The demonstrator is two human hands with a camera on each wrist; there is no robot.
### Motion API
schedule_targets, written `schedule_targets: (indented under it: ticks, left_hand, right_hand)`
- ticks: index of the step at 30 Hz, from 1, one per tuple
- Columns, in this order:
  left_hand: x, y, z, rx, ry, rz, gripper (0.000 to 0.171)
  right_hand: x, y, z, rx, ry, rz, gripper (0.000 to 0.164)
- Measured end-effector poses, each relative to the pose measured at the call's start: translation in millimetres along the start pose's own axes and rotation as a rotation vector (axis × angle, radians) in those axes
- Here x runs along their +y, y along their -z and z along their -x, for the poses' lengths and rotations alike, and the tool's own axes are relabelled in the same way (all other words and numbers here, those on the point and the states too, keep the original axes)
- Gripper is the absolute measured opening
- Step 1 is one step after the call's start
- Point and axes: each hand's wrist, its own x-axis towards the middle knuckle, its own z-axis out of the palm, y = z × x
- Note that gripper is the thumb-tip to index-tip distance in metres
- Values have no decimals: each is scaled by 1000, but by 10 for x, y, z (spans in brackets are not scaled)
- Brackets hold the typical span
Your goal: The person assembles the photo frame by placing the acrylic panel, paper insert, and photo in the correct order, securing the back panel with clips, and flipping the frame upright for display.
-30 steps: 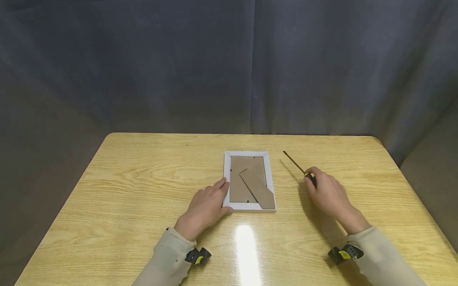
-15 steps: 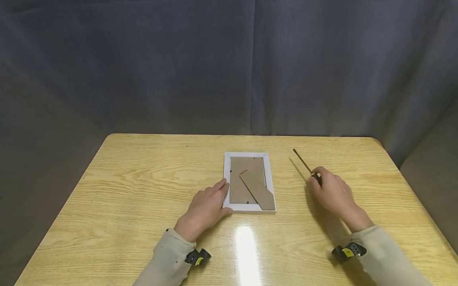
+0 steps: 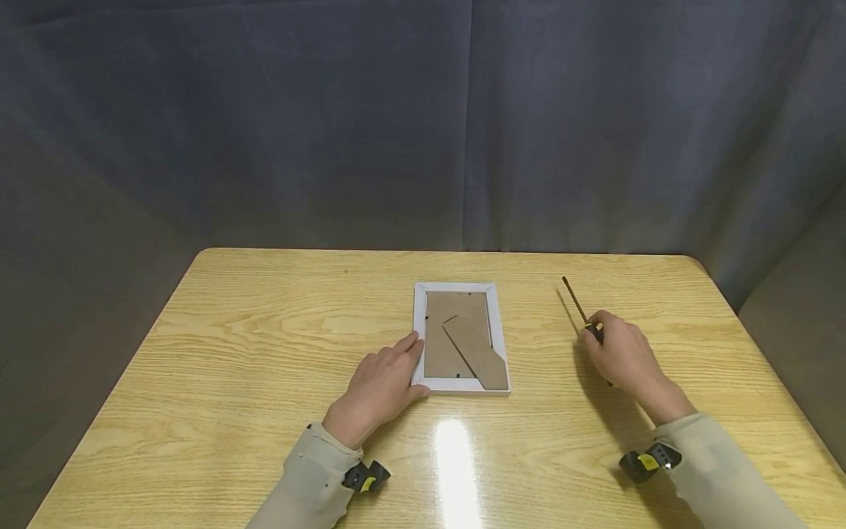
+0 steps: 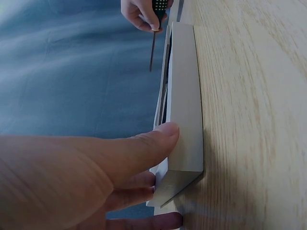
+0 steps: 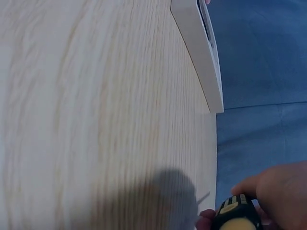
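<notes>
A white picture frame [image 3: 459,385] lies face down on the wooden table, its brown backing board [image 3: 456,301] and folded stand [image 3: 485,360] uppermost. At the frame's lower left corner, my left hand [image 3: 380,382] holds it, thumb against the near edge and fingers along the left side. In the left wrist view the thumb [image 4: 158,139] presses the frame's side. To the right, my right hand [image 3: 621,353] grips a screwdriver [image 3: 576,302] by its black and yellow handle, raised above the table. Its thin shaft points away to the upper left. Part of the handle is hidden in the palm.
The light wooden table [image 3: 231,353] extends on both sides of the frame. Dark grey curtains [image 3: 330,132] hang behind and beside it. Black wrist-worn cameras with yellow marks sit on both wrists, over beige sleeves [image 3: 720,470].
My right hand has moved right, away from the frame, carrying the screwdriver, whose shaft now stands steeper in the head view. The left hand and frame have stayed in place.
</notes>
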Motion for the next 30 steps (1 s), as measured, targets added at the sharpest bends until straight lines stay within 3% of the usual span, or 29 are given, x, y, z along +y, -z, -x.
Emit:
schedule_targets:
  ticks: [30]
  left_hand:
    - [-2,0,3,7,-10,-1,73]
  right_hand:
    - [168,-45,-37,-67,-67,43,29]
